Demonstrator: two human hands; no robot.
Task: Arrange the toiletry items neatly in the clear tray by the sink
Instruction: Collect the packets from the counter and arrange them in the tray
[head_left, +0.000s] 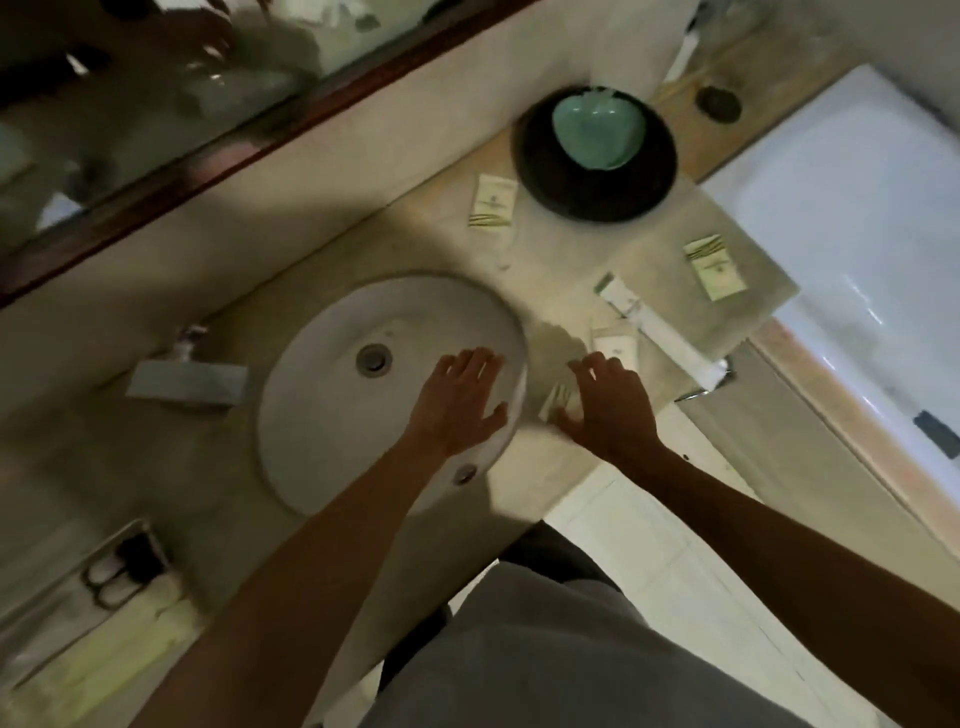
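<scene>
My left hand (460, 402) hovers flat, fingers apart, over the right rim of the white sink (332, 415). My right hand (610, 410) is spread over the counter just right of the sink, and a small pale packet (555, 404) lies by its thumb; I cannot tell if they touch. More toiletry items lie scattered on the counter: a white packet (492, 202), a second packet (715, 268), a white tube (622, 297), a long white box (675, 348) and a small sachet (615, 344). The clear tray (136, 531) sits at the lower left, holding small bottles and pale packets.
A black round tray (597, 192) with a green dish (597, 130) stands at the back right. A grey block (187, 382) and a pump dispenser (184, 343) sit left of the sink. The mirror (130, 104) runs behind. A white bathtub (857, 234) lies beyond the counter's right edge.
</scene>
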